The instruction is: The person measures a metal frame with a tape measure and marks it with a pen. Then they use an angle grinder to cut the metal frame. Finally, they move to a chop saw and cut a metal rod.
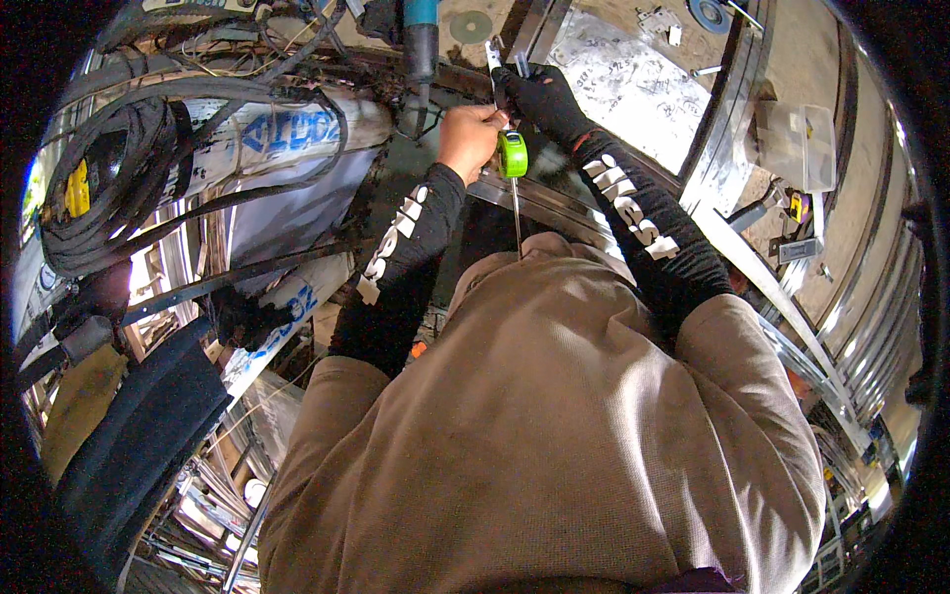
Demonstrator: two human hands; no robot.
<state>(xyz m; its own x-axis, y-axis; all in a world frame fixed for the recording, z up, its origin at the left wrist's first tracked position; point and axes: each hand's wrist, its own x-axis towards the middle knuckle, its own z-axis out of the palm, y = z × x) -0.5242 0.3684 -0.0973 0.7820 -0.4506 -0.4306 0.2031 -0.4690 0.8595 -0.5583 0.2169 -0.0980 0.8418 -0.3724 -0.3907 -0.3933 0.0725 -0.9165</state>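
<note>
Green tape measure (514, 155), located beside curled left hand (468, 144); blade (517, 213) extended toward torso (554, 416). Gloved right hand (548, 105): curled. What either grips cannot be told. Blade could be misaligned if jolted.
</note>
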